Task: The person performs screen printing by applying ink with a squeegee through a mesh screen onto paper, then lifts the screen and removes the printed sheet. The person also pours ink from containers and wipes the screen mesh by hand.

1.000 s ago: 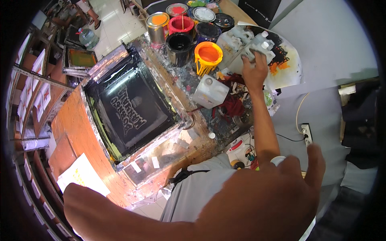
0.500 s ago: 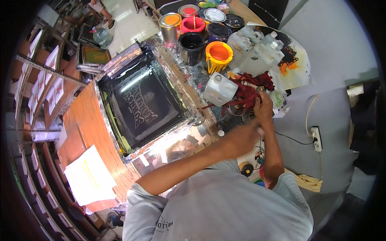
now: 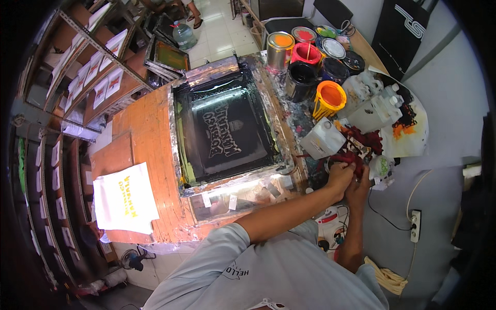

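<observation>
Both my hands meet at the right end of the work table, over a heap of dark red rags (image 3: 371, 138). My left hand (image 3: 340, 179) is closed on a bunch of the dark red cloth, its fingers curled over it. Close against it, my right hand (image 3: 358, 190) grips the same cloth from the other side. Just beyond my left hand, a small white plastic jug (image 3: 323, 138) leans on the table. To the left lies a printing screen (image 3: 245, 147) in a worn frame, with dark ink around a lettered design.
Behind the rags stand a yellow-smeared tub of orange ink (image 3: 330, 95), a black ink can (image 3: 301, 80) and clear plastic jugs (image 3: 377, 109). Printed white sheets (image 3: 125, 199) rest on the table's left. Shelving (image 3: 98, 49) lines the left side; a power strip (image 3: 415, 226) is on the right.
My left hand, blurred and apart from the rags before, has come up beside my right hand onto the dark red cloth. The whole view has swung left.
</observation>
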Available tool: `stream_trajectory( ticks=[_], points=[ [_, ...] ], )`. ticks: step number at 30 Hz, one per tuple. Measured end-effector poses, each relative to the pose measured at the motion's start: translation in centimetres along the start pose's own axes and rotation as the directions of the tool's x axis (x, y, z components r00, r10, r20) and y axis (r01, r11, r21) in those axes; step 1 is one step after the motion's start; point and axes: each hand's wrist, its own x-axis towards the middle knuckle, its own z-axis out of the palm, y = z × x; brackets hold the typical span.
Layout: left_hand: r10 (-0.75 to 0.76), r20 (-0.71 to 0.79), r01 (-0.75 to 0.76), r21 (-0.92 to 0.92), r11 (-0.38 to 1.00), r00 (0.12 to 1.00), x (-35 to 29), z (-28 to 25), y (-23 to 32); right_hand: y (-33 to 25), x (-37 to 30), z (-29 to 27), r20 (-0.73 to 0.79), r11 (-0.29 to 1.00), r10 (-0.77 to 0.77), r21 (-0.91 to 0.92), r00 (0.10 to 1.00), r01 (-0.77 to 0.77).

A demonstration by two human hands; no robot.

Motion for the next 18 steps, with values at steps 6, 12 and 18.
stream_trajectory(
  ticks=[6,12,18],
  points=[
    [0.078,0.142,-0.099,0.147,0.984,0.987,1.4,-1.4,1.4,2.0,0.9,-1.4,-0.033,0.966,-0.252,-0.069,0.967,0.250],
    [0.214,0.126,-0.245,0.341,0.907,0.969,3.0,-0.8,-0.6,-2.2,2.1,-2.5,0.048,0.980,-0.200,0.009,0.979,0.200],
    [0.460,0.377,-0.595,0.516,0.616,0.804,2.8,-0.3,1.2,-3.0,3.9,-2.5,-0.135,0.963,-0.270,-0.020,0.953,0.270]
  ],
)
